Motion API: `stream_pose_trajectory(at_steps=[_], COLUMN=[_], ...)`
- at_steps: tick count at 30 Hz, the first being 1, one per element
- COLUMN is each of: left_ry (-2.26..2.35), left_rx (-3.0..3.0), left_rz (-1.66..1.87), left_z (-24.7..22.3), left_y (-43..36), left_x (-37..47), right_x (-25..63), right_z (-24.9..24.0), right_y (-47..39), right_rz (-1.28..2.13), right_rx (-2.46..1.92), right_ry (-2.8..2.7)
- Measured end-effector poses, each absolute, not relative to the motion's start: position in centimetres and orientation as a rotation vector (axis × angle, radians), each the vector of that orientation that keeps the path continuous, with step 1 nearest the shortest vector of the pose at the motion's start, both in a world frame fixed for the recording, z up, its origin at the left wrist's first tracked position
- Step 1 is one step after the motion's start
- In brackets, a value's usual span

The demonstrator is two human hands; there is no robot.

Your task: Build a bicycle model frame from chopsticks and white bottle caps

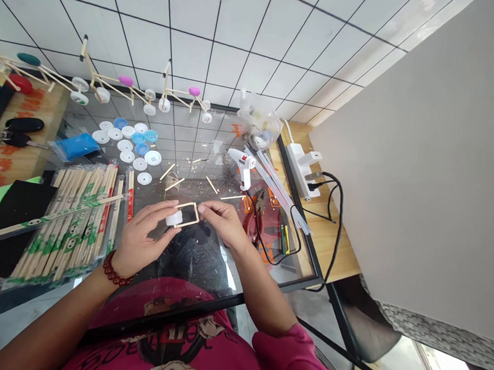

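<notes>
Between my hands is a small rectangular frame [197,213] made of short wooden sticks, with a white bottle cap [174,219] at its left end. My left hand [144,231] grips the frame's left end, thumb below and fingers above, around the cap. The fingertips of my right hand [222,221] pinch the frame's right end near a corner. Beyond my hands, several cut stick pieces [212,185] lie scattered on the glass tabletop. A white glue gun [243,166] rests to the right, its black cord running toward me.
White and blue caps [127,146] lie at the back left. Wrapped chopsticks [69,223] cover the left side. Stick-built tricycle models [181,96] line the wall. At right are glue sticks [278,184], red-handled pliers [253,225] and a power strip [301,169]. A plastic bag [259,126] sits behind.
</notes>
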State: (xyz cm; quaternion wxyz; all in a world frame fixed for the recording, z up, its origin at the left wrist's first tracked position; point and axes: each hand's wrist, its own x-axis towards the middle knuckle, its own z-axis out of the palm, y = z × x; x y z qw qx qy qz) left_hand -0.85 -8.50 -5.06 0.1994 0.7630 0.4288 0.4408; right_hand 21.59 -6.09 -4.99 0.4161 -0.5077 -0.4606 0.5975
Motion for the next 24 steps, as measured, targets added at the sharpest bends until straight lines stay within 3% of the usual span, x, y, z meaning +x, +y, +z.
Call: stream_pose_trajectory(at_steps=[10, 18, 24], left_ry=[1.239, 0.965, 0.779], left_rx=[1.990, 0.681, 0.221], left_rz=[1.363, 1.248, 1.081], left_z=[-3.8, -2.6, -1.8], left_y=[-8.5, -7.7, -7.2], left_x=[-0.8, -1.3, -1.6], right_x=[21.7, 21.5, 21.2], right_z=[-5.0, -4.8, -4.9], right_y=[-6.0, -6.1, -6.2], right_rz=[1.432, 1.389, 1.380], right_rx=[-1.283, -1.280, -1.296], right_ry=[-1.125, -1.129, -1.154])
